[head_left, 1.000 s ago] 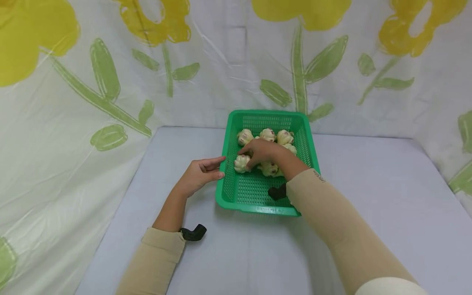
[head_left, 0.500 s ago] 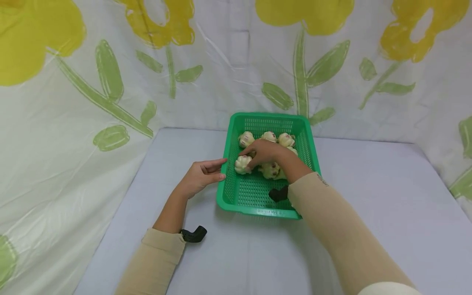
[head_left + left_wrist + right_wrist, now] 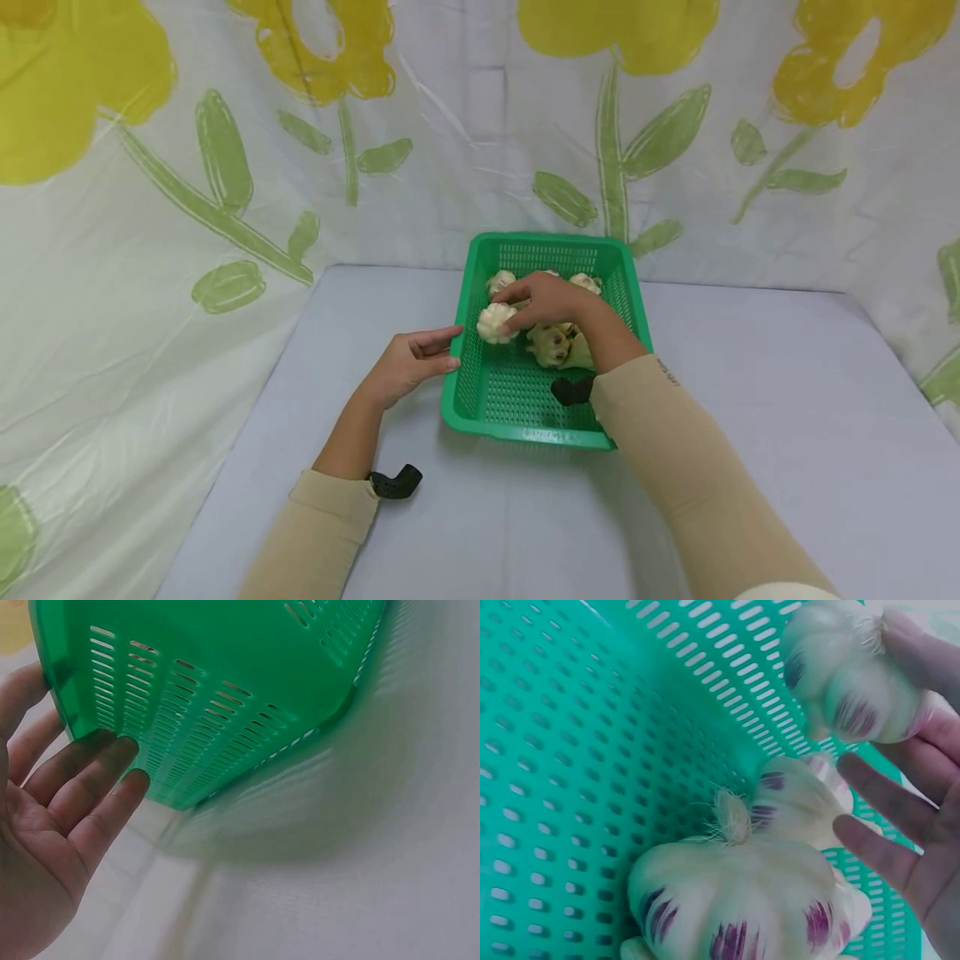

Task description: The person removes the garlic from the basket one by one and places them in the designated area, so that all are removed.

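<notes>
My right hand (image 3: pixel 546 300) pinches a white garlic bulb (image 3: pixel 497 323) between thumb and fingers, above the left part of the green plastic basket (image 3: pixel 525 432). In the right wrist view, that held garlic bulb (image 3: pixel 859 682) is off the basket floor, roots toward the thumb, with purple streaks on its cloves. Its lower fingers are spread beside another bulb (image 3: pixel 799 799). My left hand (image 3: pixel 408 362) is at the basket's left rim, thumb and fingers extended. From the left wrist, its fingers (image 3: pixel 90 780) lie fairly straight against the outer basket wall (image 3: pixel 202 697).
Several more garlic bulbs lie in the basket, one at back left (image 3: pixel 501 282), one at back right (image 3: pixel 585 283) and one near the middle (image 3: pixel 549 344). The pale table (image 3: pixel 750 400) meets a flower-printed sheet (image 3: pixel 450 167) behind the basket.
My right hand has raised the garlic bulb slightly off the basket floor, turning it a little. My left hand has stayed at the rim. The head view has shifted slightly.
</notes>
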A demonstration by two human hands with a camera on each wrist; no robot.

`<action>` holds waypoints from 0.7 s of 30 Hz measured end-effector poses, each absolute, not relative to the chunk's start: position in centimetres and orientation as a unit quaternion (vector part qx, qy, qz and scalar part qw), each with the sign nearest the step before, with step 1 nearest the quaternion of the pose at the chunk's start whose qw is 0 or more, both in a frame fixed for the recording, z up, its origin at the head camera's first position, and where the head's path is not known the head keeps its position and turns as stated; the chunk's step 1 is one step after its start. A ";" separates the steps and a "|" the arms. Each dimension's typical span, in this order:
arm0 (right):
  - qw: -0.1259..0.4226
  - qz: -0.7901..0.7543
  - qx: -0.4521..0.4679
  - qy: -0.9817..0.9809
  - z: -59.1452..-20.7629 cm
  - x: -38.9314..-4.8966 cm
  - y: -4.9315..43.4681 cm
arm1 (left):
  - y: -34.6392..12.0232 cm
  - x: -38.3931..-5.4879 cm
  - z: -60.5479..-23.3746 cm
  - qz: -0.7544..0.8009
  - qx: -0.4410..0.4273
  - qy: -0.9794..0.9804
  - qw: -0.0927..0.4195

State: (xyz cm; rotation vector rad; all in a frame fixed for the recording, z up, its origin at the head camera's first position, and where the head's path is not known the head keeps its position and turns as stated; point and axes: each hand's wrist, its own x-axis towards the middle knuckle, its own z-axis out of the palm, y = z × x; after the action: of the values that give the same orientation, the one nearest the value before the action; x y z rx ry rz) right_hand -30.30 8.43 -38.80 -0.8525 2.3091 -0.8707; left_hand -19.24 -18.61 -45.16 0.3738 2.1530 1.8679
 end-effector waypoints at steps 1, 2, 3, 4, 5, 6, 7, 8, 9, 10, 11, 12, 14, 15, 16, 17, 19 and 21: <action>0.262 -0.327 -0.314 0.852 -38.7 -30.3 8.5 | -18.6 -19.2 -45.1 0.644 0.128 0.743 0.133; 0.262 -0.334 -0.313 0.850 -38.7 -30.3 8.5 | -18.6 -19.2 -45.1 0.643 0.127 0.744 0.133; 0.260 -0.338 -0.312 0.849 -38.6 -30.3 8.5 | -18.6 -19.2 -45.1 0.642 0.127 0.744 0.134; 0.257 -0.342 -0.311 0.849 -38.6 -30.2 8.6 | -18.6 -19.3 -45.0 0.642 0.127 0.744 0.134; 0.255 -0.348 -0.310 0.847 -38.5 -30.2 8.6 | -18.6 -19.3 -45.1 0.641 0.127 0.745 0.134; 0.253 -0.353 -0.310 0.846 -38.4 -30.2 8.7 | -18.6 -19.3 -45.1 0.642 0.127 0.744 0.133; 0.252 -0.362 -0.311 0.842 -38.4 -30.2 8.7 | -18.6 -19.4 -45.2 0.643 0.126 0.743 0.134; 0.249 -0.368 -0.311 0.840 -38.4 -30.2 8.8 | -18.6 -19.4 -45.2 0.644 0.128 0.742 0.133; 0.245 -0.374 -0.311 0.839 -38.3 -30.3 8.9 | -18.5 -19.4 -45.3 0.646 0.128 0.741 0.133; 0.243 -0.380 -0.311 0.837 -38.3 -30.3 9.0 | -18.5 -19.4 -45.3 0.648 0.128 0.739 0.134; 0.239 -0.387 -0.310 0.835 -38.3 -30.4 9.1 | -18.5 -19.4 -45.4 0.650 0.129 0.737 0.133; 0.235 -0.395 -0.309 0.833 -38.3 -30.4 9.2 | -18.4 -19.3 -45.5 0.651 0.131 0.736 0.133; 0.224 -0.411 -0.303 0.830 -38.3 -30.5 9.4 | -18.4 -19.2 -45.6 0.652 0.132 0.735 0.132; 0.219 -0.420 -0.301 0.827 -38.3 -30.5 9.5 | -18.4 -19.2 -45.6 0.652 0.132 0.735 0.131; 0.216 -0.431 -0.300 0.823 -38.3 -30.5 9.5 | -18.4 -19.2 -45.6 0.652 0.133 0.735 0.129; 0.211 -0.441 -0.298 0.820 -38.3 -30.5 9.5 | -18.4 -19.2 -45.6 0.652 0.133 0.736 0.128; 0.202 -0.455 -0.296 0.815 -38.2 -30.5 9.6 | -18.4 -19.1 -45.6 0.651 0.132 0.737 0.126; 0.194 -0.464 -0.294 0.813 -38.1 -30.5 9.6 | -18.5 -19.1 -45.6 0.650 0.134 0.738 0.124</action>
State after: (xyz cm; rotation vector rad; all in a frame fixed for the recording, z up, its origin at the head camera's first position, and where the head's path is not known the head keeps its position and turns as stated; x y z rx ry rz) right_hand -30.47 9.59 -38.08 -0.8245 2.2803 -1.3006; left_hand -19.14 -18.47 -45.56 0.3909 2.1508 1.8951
